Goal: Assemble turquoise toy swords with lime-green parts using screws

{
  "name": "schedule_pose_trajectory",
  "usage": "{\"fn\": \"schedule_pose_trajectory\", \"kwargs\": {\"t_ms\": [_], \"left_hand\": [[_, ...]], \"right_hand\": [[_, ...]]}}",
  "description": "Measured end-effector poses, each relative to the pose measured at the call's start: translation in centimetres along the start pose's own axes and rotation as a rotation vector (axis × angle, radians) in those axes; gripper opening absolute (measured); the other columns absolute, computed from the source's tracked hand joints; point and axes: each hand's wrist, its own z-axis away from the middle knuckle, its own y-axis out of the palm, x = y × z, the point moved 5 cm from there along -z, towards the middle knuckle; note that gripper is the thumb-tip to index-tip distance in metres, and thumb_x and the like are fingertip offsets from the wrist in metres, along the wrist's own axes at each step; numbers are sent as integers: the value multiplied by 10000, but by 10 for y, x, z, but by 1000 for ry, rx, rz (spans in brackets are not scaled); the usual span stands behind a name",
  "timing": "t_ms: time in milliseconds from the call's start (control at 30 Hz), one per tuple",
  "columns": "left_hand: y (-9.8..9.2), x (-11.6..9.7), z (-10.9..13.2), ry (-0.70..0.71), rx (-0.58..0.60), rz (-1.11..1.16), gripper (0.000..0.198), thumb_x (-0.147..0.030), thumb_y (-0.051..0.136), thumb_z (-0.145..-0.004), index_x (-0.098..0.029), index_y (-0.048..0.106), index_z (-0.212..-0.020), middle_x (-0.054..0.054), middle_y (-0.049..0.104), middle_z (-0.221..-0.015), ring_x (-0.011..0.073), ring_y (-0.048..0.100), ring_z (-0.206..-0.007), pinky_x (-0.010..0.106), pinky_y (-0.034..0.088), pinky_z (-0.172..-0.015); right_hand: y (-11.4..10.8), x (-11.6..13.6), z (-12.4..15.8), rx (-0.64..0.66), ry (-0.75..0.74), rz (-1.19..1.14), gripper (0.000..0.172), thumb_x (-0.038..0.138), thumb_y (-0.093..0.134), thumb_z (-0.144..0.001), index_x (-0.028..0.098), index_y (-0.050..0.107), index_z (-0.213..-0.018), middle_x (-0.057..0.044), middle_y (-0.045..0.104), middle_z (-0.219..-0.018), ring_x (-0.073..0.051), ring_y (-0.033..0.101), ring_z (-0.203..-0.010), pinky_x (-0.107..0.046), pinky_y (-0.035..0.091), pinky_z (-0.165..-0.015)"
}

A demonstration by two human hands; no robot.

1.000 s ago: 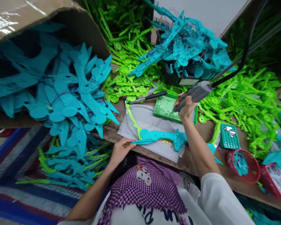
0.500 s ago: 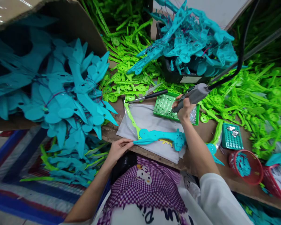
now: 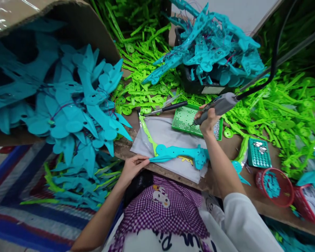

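My left hand (image 3: 132, 167) pinches the pointed end of a long teal plastic part (image 3: 182, 153) that lies across a grey cloth (image 3: 165, 134) on the bench. My right hand (image 3: 207, 120) is wrapped round a grey powered screwdriver (image 3: 217, 106) with a black cable running up and right. Its tip points down at a green screw tray (image 3: 186, 120) with a grid of holes. A lime green strip (image 3: 148, 135) lies on the cloth beside the teal part.
A cardboard box (image 3: 68, 21) at left spills teal parts (image 3: 76, 105). A black bin heaped with teal assemblies (image 3: 212, 49) stands behind. Lime green parts (image 3: 278, 108) cover the bench. A black-handled tool (image 3: 165, 109), a small teal tray (image 3: 259, 153) and red baskets (image 3: 274, 182) sit nearby.
The view has shifted slightly. My right hand with the screwdriver stays over the green tray, and my left hand keeps its hold on the teal part.
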Motion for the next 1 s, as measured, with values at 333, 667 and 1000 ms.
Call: {"fn": "schedule_pose_trajectory", "kwargs": {"t_ms": [333,667,1000], "left_hand": [[0,1,-1,-28,11,19,365,-414,825,-585,-140,730,-807,78,743,-813,199,682,-756,275,528,-724],[0,1,-1,-45,-3,37,365,-403,835,-561,-138,726,-786,73,742,-802,201,683,-756,278,527,-728],[1,1,-1,0,-5,37,306,-371,821,-595,-143,734,-780,57,728,-780,177,665,-734,262,519,-722]], "right_hand": [[0,-2,4,-8,3,-23,438,636,570,-694,199,543,-680,61,481,-470,-105,509,-368,-242,407,-373],[-4,29,3,-50,-17,-47,564,779,506,-638,218,521,-694,68,419,-446,-105,459,-342,-241,376,-344],[34,58,112,444,128,-362,500,711,589,-687,238,646,-840,33,513,-478,-139,523,-396,-254,412,-350]]}}
